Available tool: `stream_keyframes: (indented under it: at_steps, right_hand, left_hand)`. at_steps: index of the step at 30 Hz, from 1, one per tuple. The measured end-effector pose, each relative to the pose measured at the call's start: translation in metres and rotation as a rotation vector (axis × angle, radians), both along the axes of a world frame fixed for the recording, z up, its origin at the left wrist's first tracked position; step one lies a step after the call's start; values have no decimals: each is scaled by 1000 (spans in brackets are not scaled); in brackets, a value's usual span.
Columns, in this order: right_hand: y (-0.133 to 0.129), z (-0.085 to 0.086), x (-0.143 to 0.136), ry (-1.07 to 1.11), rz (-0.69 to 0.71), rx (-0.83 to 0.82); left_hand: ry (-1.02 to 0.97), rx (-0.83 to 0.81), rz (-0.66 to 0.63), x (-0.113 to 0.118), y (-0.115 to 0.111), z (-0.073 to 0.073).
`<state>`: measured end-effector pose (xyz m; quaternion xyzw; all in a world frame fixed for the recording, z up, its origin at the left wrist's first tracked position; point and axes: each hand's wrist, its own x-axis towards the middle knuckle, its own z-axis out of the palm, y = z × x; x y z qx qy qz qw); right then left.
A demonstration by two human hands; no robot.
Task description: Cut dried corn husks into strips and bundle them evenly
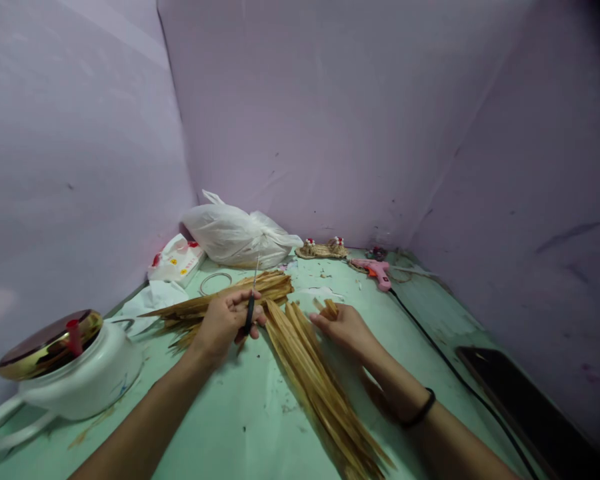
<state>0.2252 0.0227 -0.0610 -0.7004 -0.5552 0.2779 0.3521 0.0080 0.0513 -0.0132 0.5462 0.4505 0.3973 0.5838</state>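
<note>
My left hand (230,320) is closed around scissors (251,313) with black handles, their blades pointing up and away from me. Pinched in the fingers of my right hand (344,325) is a short piece of dried leaf (329,308). Between my hands, a bundle of long, tan dried leaves (313,380) runs toward the table's near edge. Behind my left hand lies a second pile of dried leaves (190,308), partly hidden by that hand.
A white pot (87,380) with a gold lid stands at left. Farther back are a tissue pack (177,261), a white plastic bag (235,233) and a woven ornament (325,250). A pink glue gun (377,272), its black cord and a dark phone-like slab (510,400) lie at right.
</note>
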Motion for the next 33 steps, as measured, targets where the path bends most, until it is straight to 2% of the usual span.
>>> stream_keyframes:
  at_steps: [3, 5, 9, 12, 15, 18, 24, 28, 30, 33]
  right_hand:
    - [1, -12, -5, 64, -1, -52]
    - [0, -10, -9, 96, -13, -61]
    - [-6, 15, -11, 321, -6, 23]
    - [-11, 34, -10, 542, 0, 49]
    - [-13, 41, -9, 697, 41, 43]
    - [-14, 39, -11, 765, 65, 46]
    - [-14, 38, -17, 809, -14, -57]
    - [-16, 43, -14, 854, 77, -50]
    - [-18, 46, -14, 812, 131, -9]
    - [-20, 49, -16, 657, 97, 110]
  left_hand:
    - [16, -27, -110, 8, -7, -5]
    - [38, -41, -180, 16, -12, -12]
    - [112, -35, -184, 26, -14, -26]
    - [154, -57, -140, 26, -11, -30]
    - [178, -90, -124, 24, -9, -29]
    - [173, -68, -132, 20, -9, -26]
    - [155, 17, -214, 12, -10, -19]
    - [116, 10, -289, 8, -10, -12]
    - [120, 2, -333, 6, -9, -9]
    - [139, -17, -413, 0, -8, -5]
